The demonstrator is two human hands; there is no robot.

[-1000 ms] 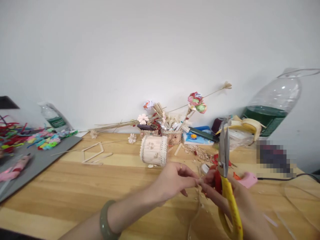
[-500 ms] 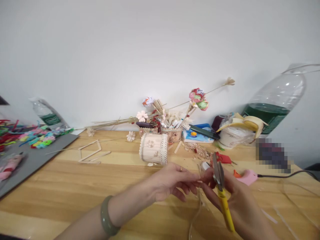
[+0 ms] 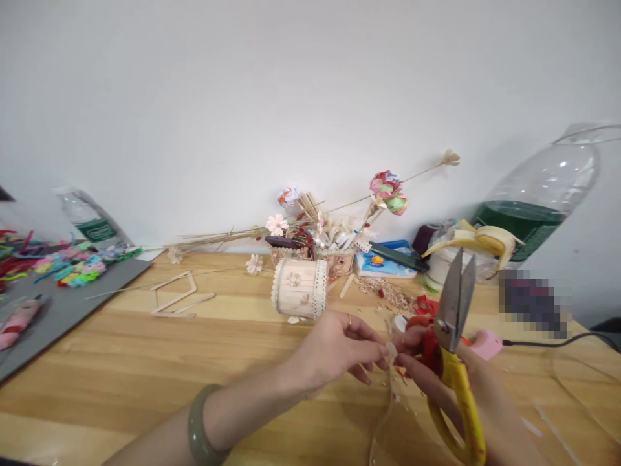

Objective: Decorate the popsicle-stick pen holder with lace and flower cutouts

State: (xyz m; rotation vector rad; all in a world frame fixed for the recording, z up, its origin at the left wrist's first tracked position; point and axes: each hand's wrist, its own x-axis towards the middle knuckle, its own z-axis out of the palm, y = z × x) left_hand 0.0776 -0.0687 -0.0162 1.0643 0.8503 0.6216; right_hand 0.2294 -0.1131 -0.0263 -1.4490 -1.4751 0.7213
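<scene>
Now, fine work at the fingertips [image 3: 378,352]: the left hand [image 3: 342,355] pinches a small pale piece [image 3: 391,351]; the right hand [image 3: 478,382] meets it from the other side with its own tips, its other fingers gripping the scissors [image 3: 450,333]; a pale cord [image 3: 388,411] trails just below the fingers, joined or not, can't tell; beyond them, the wooden cylinder [image 3: 291,299] already wears its lace edging [image 3: 320,289], so that part looks done; the piece isn't set down yet, so the handwork seems midway; compared with half a second ago, the scissors have swung upright, and the piece shows more plainly.
</scene>
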